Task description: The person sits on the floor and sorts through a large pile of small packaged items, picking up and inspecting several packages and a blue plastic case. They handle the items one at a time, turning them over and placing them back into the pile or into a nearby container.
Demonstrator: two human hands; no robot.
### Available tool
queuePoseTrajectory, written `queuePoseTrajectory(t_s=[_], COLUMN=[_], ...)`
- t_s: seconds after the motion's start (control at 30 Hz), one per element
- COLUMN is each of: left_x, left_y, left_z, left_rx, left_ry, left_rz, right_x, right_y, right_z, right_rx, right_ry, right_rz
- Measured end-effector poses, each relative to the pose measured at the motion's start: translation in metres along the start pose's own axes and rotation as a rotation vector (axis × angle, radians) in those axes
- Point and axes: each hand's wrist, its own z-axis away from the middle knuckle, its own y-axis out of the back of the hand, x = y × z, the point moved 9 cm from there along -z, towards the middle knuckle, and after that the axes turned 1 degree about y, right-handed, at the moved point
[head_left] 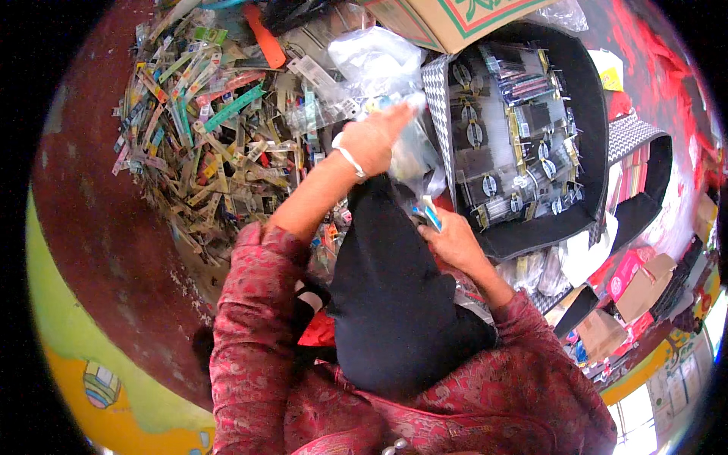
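Note:
My left hand [371, 142], with a white band at the wrist, reaches across a clear plastic bag [377, 57]. Its fingers are drawn together, with a small whitish bit at the tips that I cannot identify. Lower and to the right, my right hand [453, 241] pinches a small blue-and-white piece [432, 217], perhaps a slim packet; its kind is too small to tell. More crumpled clear plastic [415, 152] lies between the two hands. My black-clothed knee [394, 280] rises below them.
A large heap of slim packaged items [220, 144] spreads at the left, with an orange strip [263, 36] on top. At the right stands a black-lined checked box [546, 235] holding rows of packets. A cardboard carton [409, 26] sits behind; a smaller checked box [644, 208] is farther right.

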Motion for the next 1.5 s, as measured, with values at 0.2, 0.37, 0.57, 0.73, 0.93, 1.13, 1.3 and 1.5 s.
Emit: queuePoseTrajectory(t_s=[0.2,0.37,0.57,0.73,0.93,1.13,1.3,1.5], left_x=[-0.026,-0.036,-0.036,-0.049,-0.055,-0.039,-0.024,-0.041], left_y=[0.035,0.043,0.035,0.030,0.026,0.015,0.031,0.042], left_z=[0.028,0.052,0.060,0.063,0.059,0.068,0.070,0.076], left_rx=[0.161,0.203,0.110,0.100,0.015,-0.321,-0.383,-0.243], left_ry=[0.108,0.070,0.289,0.244,0.236,0.108,-0.060,0.200], left_rz=[0.936,0.858,1.378,1.467,1.471,1.296,1.039,1.314], right_x=[-0.027,-0.141,-0.153,-0.130,-0.080,-0.056,-0.080,-0.116], right_y=[0.054,0.134,0.100,0.058,0.035,0.049,0.073,0.080], right_z=[0.012,0.022,-0.068,-0.092,-0.101,-0.086,-0.080,-0.061], right_rx=[0.233,0.584,0.631,0.640,0.667,0.878,0.887,0.629], right_ry=[0.101,0.776,0.846,0.728,0.521,0.521,0.497,0.764], right_rz=[-0.426,-0.856,-0.819,-0.743,-0.463,-0.200,-0.672,-0.999])
